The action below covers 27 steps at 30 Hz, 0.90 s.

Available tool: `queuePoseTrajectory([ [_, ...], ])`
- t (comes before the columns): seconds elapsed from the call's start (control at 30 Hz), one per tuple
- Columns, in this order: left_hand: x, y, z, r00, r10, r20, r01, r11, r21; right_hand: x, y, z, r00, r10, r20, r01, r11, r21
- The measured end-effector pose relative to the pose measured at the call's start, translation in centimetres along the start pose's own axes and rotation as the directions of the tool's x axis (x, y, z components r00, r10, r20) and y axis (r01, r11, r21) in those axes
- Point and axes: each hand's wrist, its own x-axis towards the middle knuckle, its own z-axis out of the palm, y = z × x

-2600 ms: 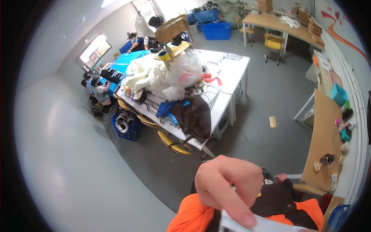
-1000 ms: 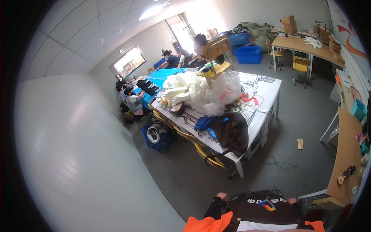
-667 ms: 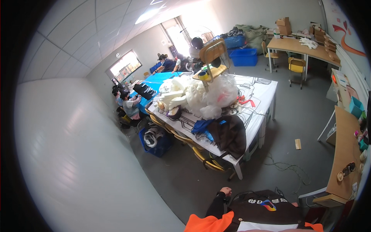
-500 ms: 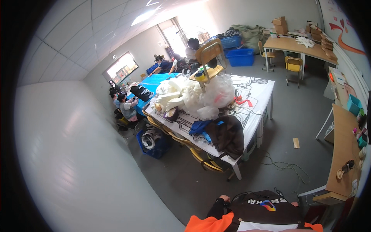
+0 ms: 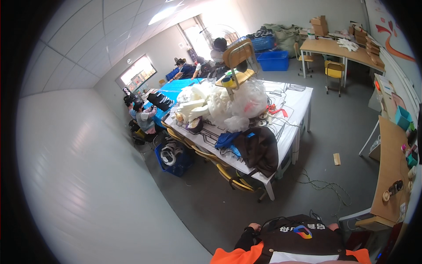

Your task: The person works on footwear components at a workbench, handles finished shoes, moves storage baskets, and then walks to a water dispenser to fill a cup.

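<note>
Low in the view, my left hand [image 5: 254, 227] is beside the left edge of the dark brown apron [image 5: 290, 244] on my front. Its fingers are too small and too turned away to make out. Just a sliver of my right hand [image 5: 334, 226] shows past the apron's right edge; the rest is hidden. A thin black cable [image 5: 273, 220] runs along the apron's top edge close to my left hand. Whether either hand grips anything does not show. Orange and black sleeves [image 5: 239, 254] cover my arms.
Ahead stands a white-covered table [image 5: 296, 99] bearing clear plastic bags [image 5: 249, 99], a dark bag [image 5: 259, 152] and an upturned-height chair [image 5: 237, 55]. Yellow chairs [image 5: 233, 178] line its left side, near a blue bin [image 5: 178, 167]. A cord [image 5: 327, 187] lies on the floor. Several people work beyond.
The room has shifted slightly upward in the view. A little more of my right hand shows beside the apron; my left hand stays nearly in place.
</note>
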Motion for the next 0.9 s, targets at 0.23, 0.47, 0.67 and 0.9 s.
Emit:
queuePoseTrajectory([
  [0.23, 0.0, 1.0, -0.3, 0.999, 0.007, 0.045, -0.009, 0.998, 0.061, -0.5, -0.1, 1.4, 0.989, 0.004, -0.149, 0.053, 0.927, 0.372],
  [0.47, 1.0, 1.5, -0.5, 0.995, -0.032, 0.091, 0.050, 0.978, -0.201, -2.0, -1.4, 2.7, 0.997, 0.070, 0.021, -0.072, 0.990, 0.120],
  [0.67, 1.5, 1.4, -0.5, 0.996, -0.003, 0.086, 0.008, 0.998, -0.062, -2.1, -1.3, 3.0, 0.999, 0.051, -0.010, -0.049, 0.989, 0.136],
  [0.9, 1.4, 2.0, -0.4, 0.995, 0.048, 0.087, -0.057, 0.993, 0.103, -1.4, -1.4, 0.1, 0.996, 0.040, -0.076, -0.034, 0.996, 0.080],
])
